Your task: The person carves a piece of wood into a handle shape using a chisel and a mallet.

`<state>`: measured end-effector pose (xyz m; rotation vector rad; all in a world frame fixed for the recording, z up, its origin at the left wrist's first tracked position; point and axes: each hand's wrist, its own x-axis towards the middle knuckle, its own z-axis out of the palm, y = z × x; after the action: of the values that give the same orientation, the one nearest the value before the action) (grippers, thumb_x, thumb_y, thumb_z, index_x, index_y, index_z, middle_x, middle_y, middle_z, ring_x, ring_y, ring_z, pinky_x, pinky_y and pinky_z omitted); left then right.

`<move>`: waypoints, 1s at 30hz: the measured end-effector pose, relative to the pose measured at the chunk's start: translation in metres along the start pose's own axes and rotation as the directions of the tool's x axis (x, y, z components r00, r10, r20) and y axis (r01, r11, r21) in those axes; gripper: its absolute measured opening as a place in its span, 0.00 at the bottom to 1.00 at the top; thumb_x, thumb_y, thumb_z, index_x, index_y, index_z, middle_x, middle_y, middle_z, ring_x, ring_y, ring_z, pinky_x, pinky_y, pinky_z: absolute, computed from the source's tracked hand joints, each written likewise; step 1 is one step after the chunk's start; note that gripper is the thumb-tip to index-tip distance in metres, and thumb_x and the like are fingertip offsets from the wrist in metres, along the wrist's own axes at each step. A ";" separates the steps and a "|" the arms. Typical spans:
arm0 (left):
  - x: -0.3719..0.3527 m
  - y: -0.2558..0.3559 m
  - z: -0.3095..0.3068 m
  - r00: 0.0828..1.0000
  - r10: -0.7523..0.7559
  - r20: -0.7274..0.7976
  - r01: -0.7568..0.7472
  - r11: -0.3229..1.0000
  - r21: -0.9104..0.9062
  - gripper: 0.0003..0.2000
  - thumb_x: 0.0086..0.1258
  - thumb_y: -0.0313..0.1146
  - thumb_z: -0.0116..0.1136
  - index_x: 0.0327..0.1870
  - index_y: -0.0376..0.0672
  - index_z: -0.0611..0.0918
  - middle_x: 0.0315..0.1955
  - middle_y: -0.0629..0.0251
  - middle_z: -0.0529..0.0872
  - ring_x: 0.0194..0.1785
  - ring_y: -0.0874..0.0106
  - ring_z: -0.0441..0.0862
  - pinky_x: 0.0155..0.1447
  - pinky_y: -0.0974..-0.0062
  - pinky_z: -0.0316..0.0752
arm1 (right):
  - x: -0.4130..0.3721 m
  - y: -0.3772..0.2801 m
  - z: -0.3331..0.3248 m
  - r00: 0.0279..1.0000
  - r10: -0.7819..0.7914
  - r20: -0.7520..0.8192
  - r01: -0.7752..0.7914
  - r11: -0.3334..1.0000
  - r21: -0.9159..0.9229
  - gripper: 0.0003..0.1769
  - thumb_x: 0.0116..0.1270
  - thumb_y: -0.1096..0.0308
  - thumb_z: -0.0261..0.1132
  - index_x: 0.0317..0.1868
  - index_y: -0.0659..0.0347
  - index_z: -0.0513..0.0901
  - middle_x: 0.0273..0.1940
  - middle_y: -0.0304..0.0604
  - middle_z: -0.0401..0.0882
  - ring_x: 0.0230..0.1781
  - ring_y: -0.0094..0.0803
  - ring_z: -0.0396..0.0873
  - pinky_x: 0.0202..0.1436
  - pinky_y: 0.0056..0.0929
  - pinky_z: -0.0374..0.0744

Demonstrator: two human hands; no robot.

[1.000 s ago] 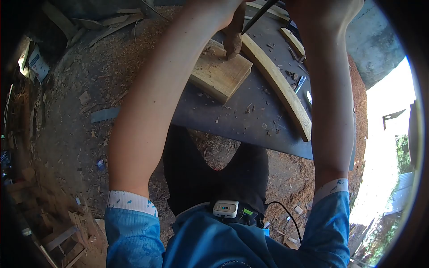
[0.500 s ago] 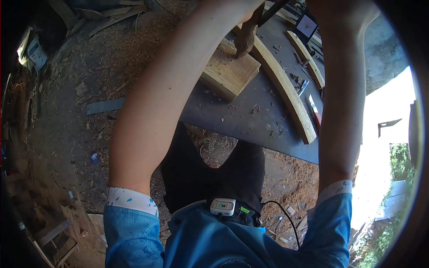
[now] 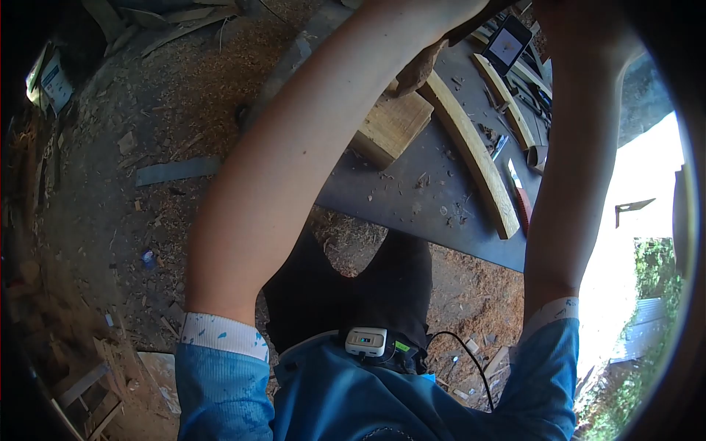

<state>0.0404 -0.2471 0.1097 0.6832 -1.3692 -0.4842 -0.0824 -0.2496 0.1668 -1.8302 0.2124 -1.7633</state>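
Observation:
Both my arms reach up to the top edge. My left hand (image 3: 478,6) is mostly cut off there, and its fingers do not show. My right hand (image 3: 588,26) lies in dark shadow at the top right, its fingers hidden too. Beside my left wrist is a dark brown, bar-like tool (image 3: 471,28) with a rough, rounded brown end (image 3: 419,71); its kind cannot be made out. That end is over a thick squared wood block (image 3: 393,128), partly covered by my left forearm. To the right lies a long curved wood piece (image 3: 471,151).
The dark worktable (image 3: 397,195) carries wood chips, a second curved wood piece (image 3: 504,95), a phone-like screen (image 3: 507,45) and a red-handled tool (image 3: 523,206). A flat grey strip (image 3: 176,171) lies on the shaving-covered floor (image 3: 198,81) at left.
Both arms have shifted right, the left one most. The dark tool and its rounded end have moved right and slightly up. The block and curved pieces appear nearly unmoved.

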 end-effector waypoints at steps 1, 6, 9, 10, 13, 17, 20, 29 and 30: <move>0.000 -0.005 0.000 0.998 0.066 -0.007 -0.065 0.992 0.105 0.17 0.82 0.40 0.37 0.32 0.43 0.74 0.30 0.65 0.74 0.39 0.71 0.72 0.57 0.66 0.66 | -0.006 0.000 0.007 1.000 0.003 0.009 -0.003 1.000 -0.004 0.33 0.75 0.30 0.54 0.42 0.58 0.72 0.16 0.31 0.64 0.07 0.20 0.57 0.09 0.21 0.59; 0.003 0.002 -0.001 0.991 -0.129 0.039 0.134 0.975 -0.179 0.17 0.81 0.42 0.35 0.34 0.44 0.74 0.31 0.65 0.73 0.39 0.71 0.71 0.55 0.67 0.66 | 0.001 0.005 0.000 1.000 -0.007 0.030 0.007 1.000 -0.012 0.33 0.75 0.30 0.54 0.42 0.58 0.72 0.16 0.31 0.63 0.07 0.20 0.57 0.09 0.21 0.59; 0.003 0.003 0.003 0.982 -0.184 0.048 0.189 0.966 -0.176 0.18 0.82 0.42 0.35 0.34 0.43 0.74 0.31 0.65 0.73 0.40 0.71 0.70 0.55 0.67 0.66 | -0.021 -0.010 0.036 0.999 -0.014 0.037 0.016 0.999 -0.030 0.33 0.75 0.30 0.54 0.41 0.58 0.72 0.16 0.30 0.63 0.07 0.20 0.57 0.09 0.21 0.59; 0.005 0.002 0.000 0.980 -0.189 0.061 0.197 0.963 -0.182 0.18 0.82 0.43 0.35 0.34 0.43 0.74 0.31 0.65 0.73 0.40 0.71 0.70 0.55 0.66 0.66 | -0.019 -0.013 0.037 0.999 -0.029 0.040 0.031 0.999 -0.030 0.33 0.75 0.30 0.54 0.41 0.57 0.72 0.16 0.30 0.63 0.07 0.20 0.57 0.09 0.21 0.59; -0.014 0.020 0.000 0.990 -0.137 0.022 0.139 0.976 -0.166 0.18 0.81 0.43 0.35 0.34 0.43 0.74 0.31 0.65 0.72 0.40 0.71 0.70 0.53 0.67 0.66 | -0.006 0.008 -0.003 0.999 -0.007 0.049 0.009 0.999 -0.033 0.33 0.75 0.30 0.54 0.41 0.57 0.72 0.16 0.30 0.63 0.07 0.20 0.57 0.09 0.21 0.59; -0.004 0.016 0.004 0.989 -0.144 0.012 0.144 0.970 -0.197 0.18 0.81 0.43 0.34 0.35 0.43 0.74 0.30 0.66 0.71 0.39 0.71 0.69 0.51 0.67 0.66 | -0.020 -0.011 0.030 0.998 -0.028 0.057 0.030 0.999 -0.033 0.33 0.75 0.30 0.54 0.40 0.57 0.72 0.16 0.30 0.62 0.07 0.20 0.57 0.09 0.21 0.58; 0.000 0.006 0.001 0.988 -0.152 0.006 0.150 0.975 -0.166 0.18 0.82 0.43 0.34 0.35 0.44 0.74 0.30 0.66 0.72 0.37 0.71 0.69 0.51 0.67 0.66 | -0.020 -0.006 0.023 0.998 -0.020 0.065 0.023 0.999 -0.038 0.33 0.75 0.30 0.53 0.40 0.57 0.72 0.16 0.30 0.62 0.07 0.20 0.56 0.09 0.21 0.58; 0.004 0.004 0.009 0.995 -0.088 0.041 0.096 0.958 -0.270 0.16 0.81 0.41 0.34 0.33 0.46 0.73 0.28 0.68 0.72 0.35 0.72 0.69 0.49 0.67 0.66 | -0.017 -0.011 0.016 0.995 -0.047 0.087 0.051 0.998 -0.036 0.33 0.75 0.30 0.53 0.39 0.57 0.72 0.15 0.30 0.61 0.07 0.20 0.56 0.09 0.21 0.58; 0.008 0.001 0.008 0.986 -0.159 0.058 0.169 0.949 -0.266 0.17 0.81 0.41 0.34 0.33 0.46 0.73 0.29 0.67 0.73 0.35 0.72 0.70 0.50 0.67 0.66 | -0.018 -0.010 0.014 0.995 -0.041 0.092 0.044 0.998 -0.037 0.33 0.75 0.30 0.53 0.39 0.57 0.72 0.15 0.30 0.61 0.07 0.20 0.56 0.09 0.22 0.58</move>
<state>0.0335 -0.2532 0.1167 0.5670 -1.2543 -0.8048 -0.0734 -0.2287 0.1573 -1.9512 0.1738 -1.7104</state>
